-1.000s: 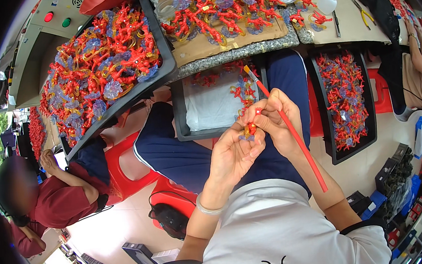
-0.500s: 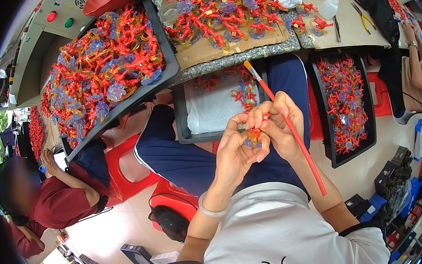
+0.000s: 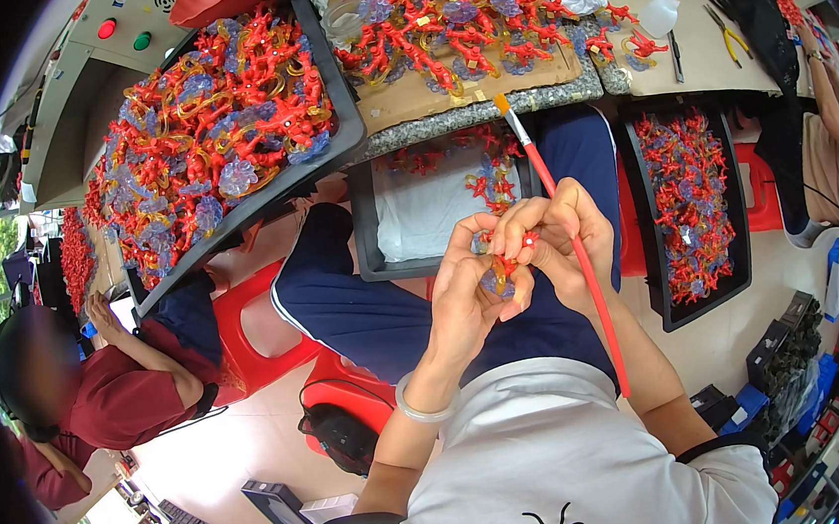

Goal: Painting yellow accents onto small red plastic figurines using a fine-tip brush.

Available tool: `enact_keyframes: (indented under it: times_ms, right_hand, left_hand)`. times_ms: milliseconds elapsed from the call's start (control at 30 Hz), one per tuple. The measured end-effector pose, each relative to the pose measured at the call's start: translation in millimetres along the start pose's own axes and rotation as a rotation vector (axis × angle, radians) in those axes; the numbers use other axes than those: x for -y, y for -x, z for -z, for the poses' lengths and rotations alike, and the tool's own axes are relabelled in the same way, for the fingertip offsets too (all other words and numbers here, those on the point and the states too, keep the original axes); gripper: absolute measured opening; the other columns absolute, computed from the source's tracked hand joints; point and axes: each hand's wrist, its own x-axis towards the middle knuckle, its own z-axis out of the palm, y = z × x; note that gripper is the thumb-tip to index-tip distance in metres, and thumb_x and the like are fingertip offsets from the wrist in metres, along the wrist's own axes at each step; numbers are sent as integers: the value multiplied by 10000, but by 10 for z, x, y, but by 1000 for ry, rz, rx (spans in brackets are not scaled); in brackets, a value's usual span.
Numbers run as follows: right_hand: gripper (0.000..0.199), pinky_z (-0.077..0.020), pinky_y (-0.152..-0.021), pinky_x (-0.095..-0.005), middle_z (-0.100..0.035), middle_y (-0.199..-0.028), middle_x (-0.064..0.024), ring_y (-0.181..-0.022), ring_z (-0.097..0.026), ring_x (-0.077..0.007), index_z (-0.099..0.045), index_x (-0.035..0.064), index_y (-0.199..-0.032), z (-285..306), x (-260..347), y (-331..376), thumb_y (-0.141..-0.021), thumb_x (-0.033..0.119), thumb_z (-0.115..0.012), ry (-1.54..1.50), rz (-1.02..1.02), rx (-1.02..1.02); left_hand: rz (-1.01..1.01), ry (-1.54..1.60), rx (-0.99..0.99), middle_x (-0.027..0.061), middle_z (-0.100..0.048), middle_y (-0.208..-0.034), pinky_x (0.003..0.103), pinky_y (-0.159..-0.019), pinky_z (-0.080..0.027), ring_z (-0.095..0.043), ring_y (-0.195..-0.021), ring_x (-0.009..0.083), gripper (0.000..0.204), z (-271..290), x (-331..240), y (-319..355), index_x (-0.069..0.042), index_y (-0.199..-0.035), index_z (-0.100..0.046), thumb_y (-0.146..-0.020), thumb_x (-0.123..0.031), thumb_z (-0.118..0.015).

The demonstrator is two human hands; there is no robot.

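Note:
Over my lap, my left hand [image 3: 455, 297] is closed around a small red figurine [image 3: 499, 279] with clear orange and bluish-purple plastic parts. Most of the figurine is hidden by my fingers. My right hand [image 3: 577, 233] meets the left one, its thumb and fingertips pinching at the figurine's red upper part. A red-handled paintbrush [image 3: 600, 311] is also tucked in my right hand, bristles pointing up and away, its handle running down along my right forearm. Just beyond my hands, a dark tray [image 3: 365, 229] lined with white sheeting holds several similar figurines.
A large black tray [image 3: 353, 128] heaped with figurines stands at the left. More lie on the cardboard-topped bench [image 3: 562, 70] ahead, near pliers [image 3: 727, 35] and a white squeeze bottle [image 3: 660, 16]. Another filled tray [image 3: 663, 286] is at the right. A co-worker [image 3: 131, 382] sits at the left.
The paintbrush has swung steeper, its bristles further up and its handle end shifted left. My fingers have shifted slightly on the figurine, which both hands still hold.

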Motion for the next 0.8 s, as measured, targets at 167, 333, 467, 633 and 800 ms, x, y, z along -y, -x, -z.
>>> enact_keyframes:
  times_ms: [167,333,467,633,800]
  right_hand:
    - [309,-538,-738,-285,-605,-863,-196,-826,-622,-201,-298,63,-832,50,7,32,-869,-109,-552,-4,99,-29]
    - [294,-509,-693,-248,-630,-891,-138,-792,-609,-141,-317,74,-820,79,196,184,-858,-99,-552,-13,-145,-173]
    - [305,-512,-679,-253,-627,-867,-117,-759,-610,-133,-352,61,-806,535,210,341,-861,-22,-641,330,32,-460]
    - [286,-455,-537,-258,-561,-720,-51,-600,-527,-99,-399,75,-784,2140,511,645,-849,51,-677,765,233,-1035]
    - [238,-462,-636,-288,-596,-717,-70,-684,-585,-161,-514,47,-825,3301,763,477,-838,166,-720,1329,336,-1180]
  left_hand:
    - [-36,-117,-96,163,-571,-887,228,-422,-316,-450,-483,150,342,-224,-5,-9,-47,-1227,-354,-887,-74,-321]
    - [49,-289,-126,266,-611,-800,257,-342,-407,-556,-419,259,455,-235,66,13,15,-1300,-330,-906,-204,-395]
    - [152,-302,34,280,-643,-883,283,-521,-500,-631,-605,245,392,16,253,-65,-15,-1314,-317,-995,-241,-348]
    - [110,-477,-112,233,-662,-924,270,-681,-508,-630,-708,202,343,537,318,-192,-2,-1271,-395,-1000,-213,-399]
    - [42,-544,-324,203,-670,-928,264,-691,-512,-634,-725,179,346,1020,213,-76,1,-1244,-443,-972,-211,-467]
